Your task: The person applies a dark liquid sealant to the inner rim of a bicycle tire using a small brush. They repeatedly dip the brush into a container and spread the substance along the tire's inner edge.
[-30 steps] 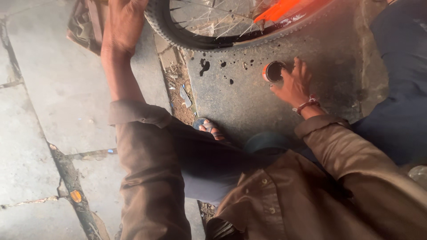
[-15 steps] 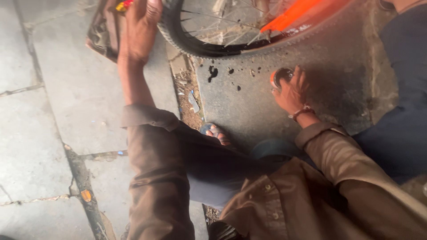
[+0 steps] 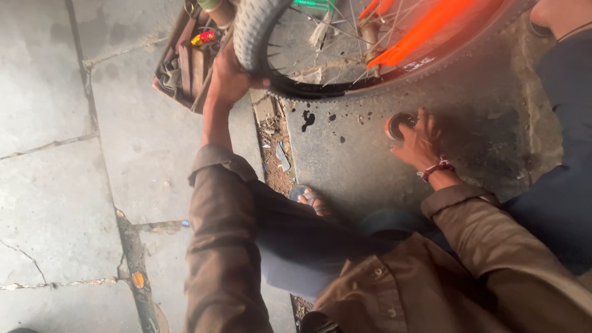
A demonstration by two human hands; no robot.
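Bicycle wheel [image 3: 345, 46] stands near the top of the view over stained concrete ground [image 3: 505, 117], its spokes crossed by an orange frame [image 3: 425, 31]; the left hand [image 3: 231, 77] grips the knobbly tyre at its left side, fingers curled around the tread. Just below the wheel the right hand [image 3: 419, 142] rests on a small round tin [image 3: 396, 125] on the ground, fingers bent over it; a red thread band sits on that wrist; an open toolbox [image 3: 185, 65] lies just beside the left hand.
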